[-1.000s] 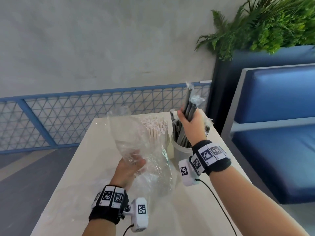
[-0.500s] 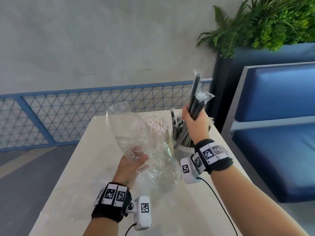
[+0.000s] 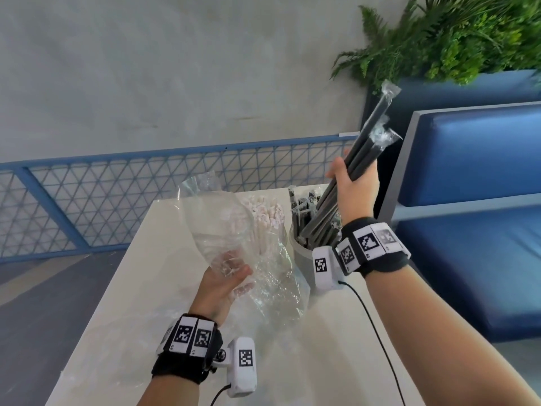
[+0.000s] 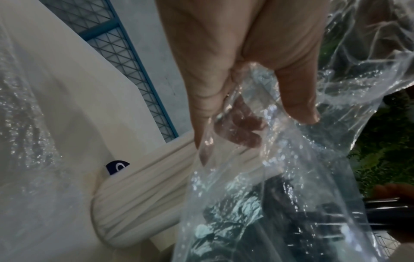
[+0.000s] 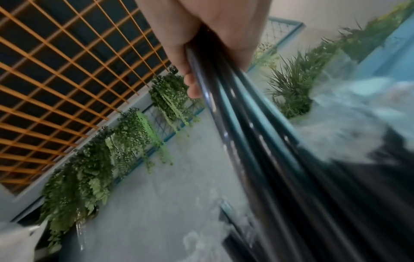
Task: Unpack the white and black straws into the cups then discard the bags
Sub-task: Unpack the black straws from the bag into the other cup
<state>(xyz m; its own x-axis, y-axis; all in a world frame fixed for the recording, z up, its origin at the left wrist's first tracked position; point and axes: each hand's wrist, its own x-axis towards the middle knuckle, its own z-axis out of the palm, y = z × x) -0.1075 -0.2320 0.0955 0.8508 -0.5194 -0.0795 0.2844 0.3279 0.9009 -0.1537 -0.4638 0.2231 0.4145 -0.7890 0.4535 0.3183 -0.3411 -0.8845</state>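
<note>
My right hand point(image 3: 352, 177) grips a bundle of wrapped black straws point(image 3: 363, 150) tilted up to the right, with their lower ends still in the cup of black straws point(image 3: 303, 250). In the right wrist view the black straws point(image 5: 246, 141) run down from my fingers point(image 5: 192, 83). My left hand point(image 3: 225, 279) holds a crumpled clear plastic bag point(image 3: 216, 224) above the table, thumb and fingers pinching the clear plastic bag point(image 4: 268, 159) in the left wrist view. Behind the bag stands the cup of white straws point(image 3: 268, 212).
The white table point(image 3: 123, 317) has another clear bag point(image 3: 87, 347) lying flat at its front left. A blue bench point(image 3: 474, 218) stands right of the table, a blue mesh railing point(image 3: 102, 194) behind it, and a planter with green plants point(image 3: 453, 39) at the back right.
My right hand has lifted the bundle of black straws up and to the right, out of the cup. The left hand has kept holding the bag in about the same place.
</note>
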